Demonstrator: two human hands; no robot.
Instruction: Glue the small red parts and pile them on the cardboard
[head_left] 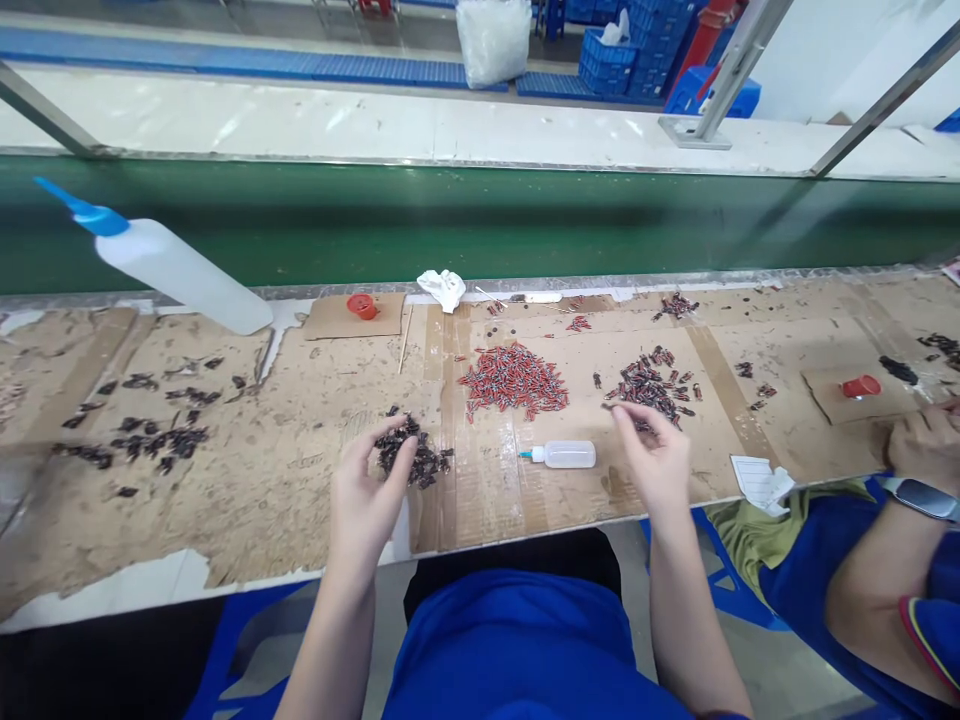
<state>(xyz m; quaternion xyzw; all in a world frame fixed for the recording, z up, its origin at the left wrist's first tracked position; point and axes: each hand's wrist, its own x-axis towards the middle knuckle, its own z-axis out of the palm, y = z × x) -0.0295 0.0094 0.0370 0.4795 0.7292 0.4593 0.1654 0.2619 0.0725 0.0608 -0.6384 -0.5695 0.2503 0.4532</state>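
Note:
My left hand [367, 490] reaches into a heap of small dark parts [417, 458] on the cardboard-covered bench [285, 480], fingers pinched around a few pieces. My right hand [654, 455] hovers at the near edge of a pile of dark and red parts [651, 382], thumb and forefinger pinching a small dark piece. Between the hands lies a small squeeze bottle [564, 455] with a blue tip, on its side. Beyond it sits a heap of red parts [514, 380].
A large white squeeze bottle [172, 268] with a blue nozzle lies at the left. Scattered dark parts [146, 430] cover the left bench. Red caps [362, 306] [861, 386] rest on cardboard squares. A green conveyor belt [480, 225] runs behind. A co-worker's arm [900, 540] with a watch works at right.

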